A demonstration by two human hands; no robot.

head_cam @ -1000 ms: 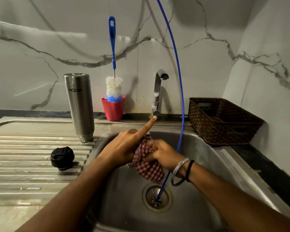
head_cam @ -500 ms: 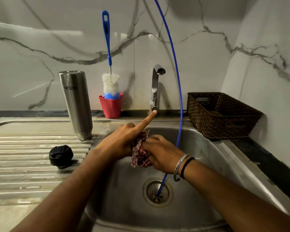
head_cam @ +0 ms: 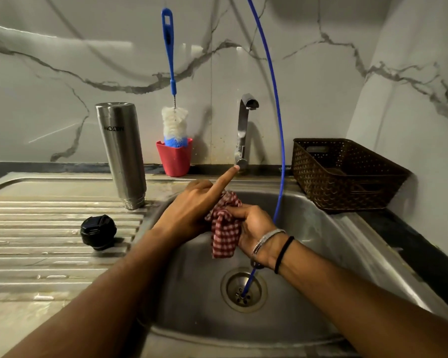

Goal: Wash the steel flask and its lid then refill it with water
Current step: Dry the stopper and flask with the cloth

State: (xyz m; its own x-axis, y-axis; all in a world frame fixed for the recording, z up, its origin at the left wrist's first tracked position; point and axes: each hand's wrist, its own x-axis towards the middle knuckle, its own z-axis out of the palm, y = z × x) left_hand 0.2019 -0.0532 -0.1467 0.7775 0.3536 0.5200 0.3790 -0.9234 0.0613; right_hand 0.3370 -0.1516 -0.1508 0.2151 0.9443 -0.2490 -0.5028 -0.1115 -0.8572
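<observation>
The steel flask stands upside down on the drainboard, left of the sink basin. Its black lid lies on the ridged drainboard nearer to me. Over the basin, my left hand and my right hand both grip a red checked cloth, which hangs down between them. My left index finger sticks out toward the base of the tap. No water runs from the tap.
A blue bottle brush stands in a red cup at the back wall. A brown woven basket sits right of the sink. A thin blue tube hangs down into the drain.
The cloth was bunched tight between my hands half a second ago; now more of it hangs down. The flask and lid have not moved.
</observation>
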